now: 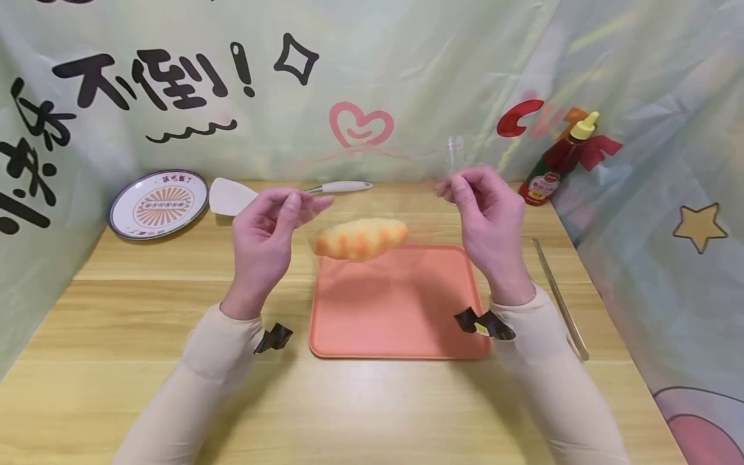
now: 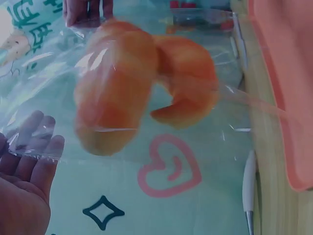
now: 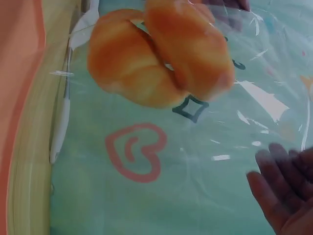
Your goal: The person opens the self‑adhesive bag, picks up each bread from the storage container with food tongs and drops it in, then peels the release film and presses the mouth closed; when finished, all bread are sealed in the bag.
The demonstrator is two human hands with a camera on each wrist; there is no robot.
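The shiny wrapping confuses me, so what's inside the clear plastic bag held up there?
Inside the clear plastic bag are a curved croissant and an elongated bread roll. In the left wrist view, the roll overlaps the croissant, so the part behind it can't be seen.

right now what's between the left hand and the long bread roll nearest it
In the left wrist view, only a stretch of clear plastic bag shows between the left hand and that bread roll.
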